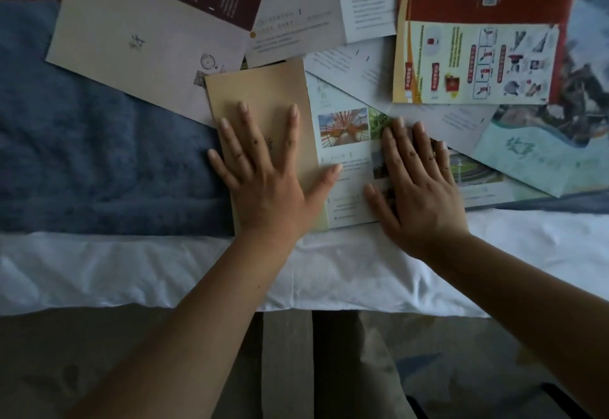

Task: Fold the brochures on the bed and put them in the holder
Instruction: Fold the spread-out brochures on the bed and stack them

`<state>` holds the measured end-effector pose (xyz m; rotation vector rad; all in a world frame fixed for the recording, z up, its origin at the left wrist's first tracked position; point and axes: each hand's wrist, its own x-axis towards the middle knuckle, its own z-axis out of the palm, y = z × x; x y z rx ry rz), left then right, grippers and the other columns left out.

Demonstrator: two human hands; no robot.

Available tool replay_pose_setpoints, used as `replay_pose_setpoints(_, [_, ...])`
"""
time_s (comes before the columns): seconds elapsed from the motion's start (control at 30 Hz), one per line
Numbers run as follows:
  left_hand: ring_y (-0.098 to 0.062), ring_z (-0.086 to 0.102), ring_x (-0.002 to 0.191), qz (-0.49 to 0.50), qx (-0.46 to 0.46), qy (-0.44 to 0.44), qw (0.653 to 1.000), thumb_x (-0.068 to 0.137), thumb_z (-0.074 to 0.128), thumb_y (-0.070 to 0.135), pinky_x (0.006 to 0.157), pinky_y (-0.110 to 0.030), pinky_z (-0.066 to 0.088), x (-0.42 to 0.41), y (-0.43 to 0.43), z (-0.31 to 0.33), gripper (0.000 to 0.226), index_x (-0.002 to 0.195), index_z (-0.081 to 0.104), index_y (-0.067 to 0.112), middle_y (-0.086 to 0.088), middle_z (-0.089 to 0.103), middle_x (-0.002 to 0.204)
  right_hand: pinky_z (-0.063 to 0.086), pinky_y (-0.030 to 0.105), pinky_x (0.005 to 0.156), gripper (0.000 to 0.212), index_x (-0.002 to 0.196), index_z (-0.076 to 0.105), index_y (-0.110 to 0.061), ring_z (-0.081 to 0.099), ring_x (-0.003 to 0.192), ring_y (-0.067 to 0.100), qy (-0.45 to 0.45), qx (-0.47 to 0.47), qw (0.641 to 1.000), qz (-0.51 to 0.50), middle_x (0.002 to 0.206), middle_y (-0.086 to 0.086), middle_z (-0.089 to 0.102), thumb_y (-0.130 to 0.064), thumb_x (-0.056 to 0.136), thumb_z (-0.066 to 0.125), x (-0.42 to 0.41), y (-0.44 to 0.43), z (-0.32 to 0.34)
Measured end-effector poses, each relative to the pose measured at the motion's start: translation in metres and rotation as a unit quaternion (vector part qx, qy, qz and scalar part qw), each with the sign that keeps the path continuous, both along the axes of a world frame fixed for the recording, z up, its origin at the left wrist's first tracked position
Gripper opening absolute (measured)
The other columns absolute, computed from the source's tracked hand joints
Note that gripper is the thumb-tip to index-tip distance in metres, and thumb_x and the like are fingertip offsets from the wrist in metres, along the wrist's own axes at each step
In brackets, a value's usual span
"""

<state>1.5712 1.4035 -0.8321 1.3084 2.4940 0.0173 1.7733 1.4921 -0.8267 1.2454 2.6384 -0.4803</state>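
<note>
Item: tan-covered brochure [260,89], near the bed's edge, atop loose leaflets; 1 panel folded over; left hand [263,184] flat, fingers spread, pressing it; right hand [418,188] flat on the photo panel; holder unseen. Risk: soft blue blanket [99,155] and slippery sheets beneath may skew the crease. Print: blurred, unreadable.

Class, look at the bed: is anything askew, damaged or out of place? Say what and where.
The brochures lie askew: the cream brochure at upper left and the red brochure at upper right sit tilted and overlap other sheets. No tear or spill shows. The left hand and right hand press flat on the tan brochure.
</note>
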Motion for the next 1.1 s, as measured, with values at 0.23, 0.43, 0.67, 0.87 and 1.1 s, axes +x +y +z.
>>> replay_pose_setpoints(0.23, [-0.047,-0.004,0.156,-0.025,-0.009,0.046,0.999,0.085,0.023,0.093,0.116,-0.076,0.000,-0.055,-0.038,-0.003,0.098,0.163,-0.001,0.040,-0.022,-0.005,0.170,-0.007,0.038,0.128,0.080,0.165,0.002,-0.011,-0.012,0.159,0.021,-0.019,-0.034,0.995,0.095,0.172,0.007,-0.007,-0.062,0.106,0.018,-0.043,-0.033,0.007])
replay_pose_setpoints(0.43, [-0.049,-0.003,0.155,-0.037,-0.010,0.062,0.997,0.086,0.026,0.091,0.116,-0.076,0.000,-0.121,-0.096,-0.003,0.096,0.163,0.001,0.041,-0.024,-0.007,0.169,-0.001,0.043,0.129,0.076,0.164,0.018,-0.010,-0.003,0.159,0.024,0.016,-0.058,0.985,0.162,0.171,0.006,0.007,-0.058,0.105,0.015,-0.106,-0.077,0.015])
replay_pose_setpoints(0.67, [-0.049,-0.001,0.155,-0.027,0.008,0.076,0.997,0.088,0.031,0.088,0.120,-0.072,0.002,-0.173,-0.147,-0.012,0.095,0.164,0.005,0.038,-0.024,-0.004,0.169,-0.002,0.047,0.129,0.081,0.166,0.009,-0.019,-0.010,0.159,0.029,0.028,-0.037,0.991,0.124,0.172,0.012,-0.004,-0.063,0.102,0.033,-0.140,-0.081,0.004])
replay_pose_setpoints(0.87, [-0.047,-0.002,0.156,-0.001,0.039,0.027,0.999,0.085,0.039,0.089,0.123,-0.066,0.005,-0.182,-0.153,-0.010,0.100,0.164,0.003,0.039,-0.024,-0.004,0.169,0.000,0.051,0.128,0.083,0.166,0.000,-0.023,-0.008,0.159,0.032,-0.017,0.045,0.995,0.086,0.172,0.012,-0.007,-0.069,0.102,0.025,-0.123,-0.042,-0.005])
replay_pose_setpoints(1.1, [-0.034,0.005,0.158,0.073,0.090,-0.078,0.990,0.078,0.040,0.093,0.122,-0.063,0.014,-0.178,-0.141,0.009,0.106,0.164,0.005,0.040,-0.009,0.003,0.173,0.000,0.052,0.128,0.078,0.166,0.001,-0.028,-0.007,0.159,0.031,-0.010,0.060,0.995,0.084,0.173,0.006,-0.005,-0.066,0.102,0.023,-0.117,-0.037,-0.011])
